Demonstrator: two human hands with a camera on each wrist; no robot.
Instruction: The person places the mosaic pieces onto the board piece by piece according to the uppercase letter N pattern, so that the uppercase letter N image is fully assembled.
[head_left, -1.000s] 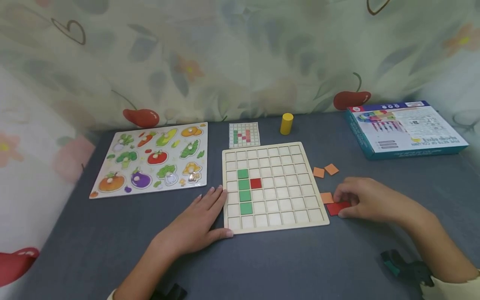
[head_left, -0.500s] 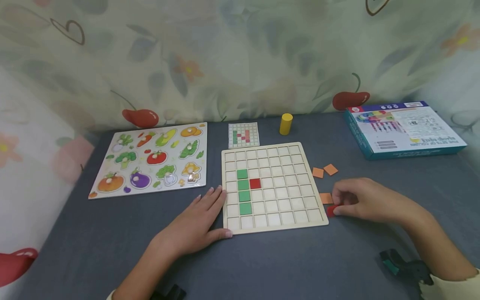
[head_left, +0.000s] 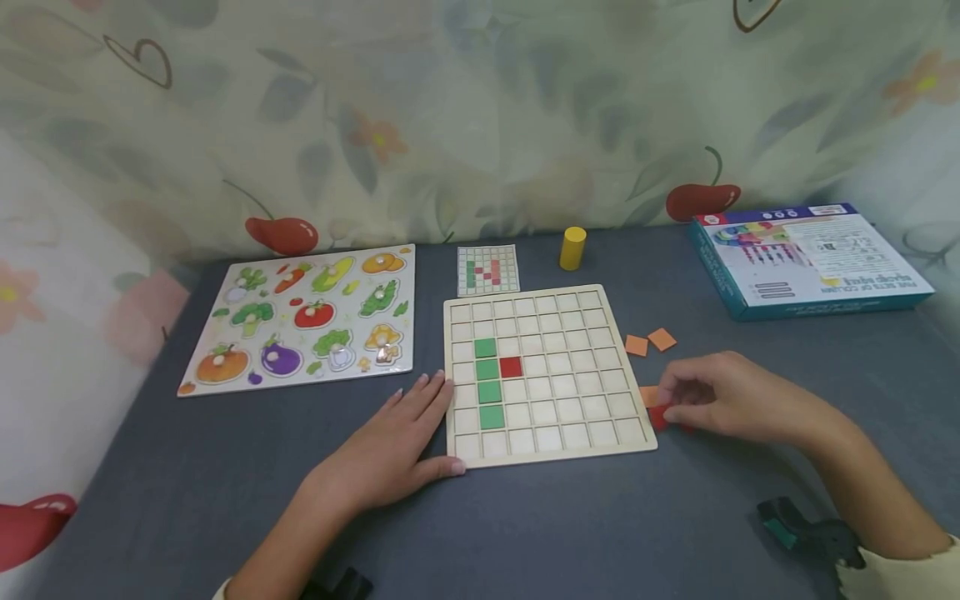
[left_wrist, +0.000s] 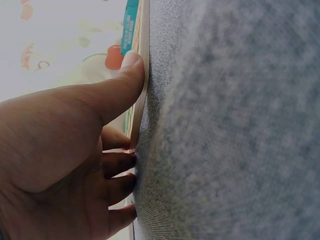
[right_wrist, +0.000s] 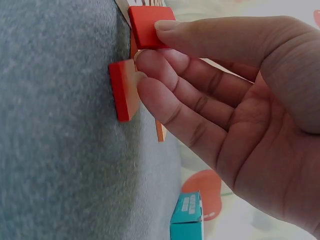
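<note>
A wooden grid board point(head_left: 570, 408) lies on the table with a column of several green tiles point(head_left: 489, 392) and one red tile point(head_left: 511, 367) in its cells. My left hand point(head_left: 393, 442) rests against the board's left edge, fingers extended, thumb at the near corner. Beyond the board's right edge, my right hand point(head_left: 738, 398) pinches a red square tile point(right_wrist: 145, 30) between thumb and fingers. A second red tile point(right_wrist: 121, 92) lies by its fingertips on the table. An orange tile point(head_left: 648, 397) is partly hidden behind the right hand.
Two orange tiles point(head_left: 637, 345) lie right of the board. Behind it are a small pattern card point(head_left: 487, 271) and a yellow cylinder point(head_left: 573, 248). A vegetable puzzle board point(head_left: 300, 321) lies at left, a teal-edged box point(head_left: 817, 258) at back right.
The right hand has drawn slightly left toward the board. It now pinches one red tile raised from the other, where the red tiles lay together on the table. My left hand stays put.
</note>
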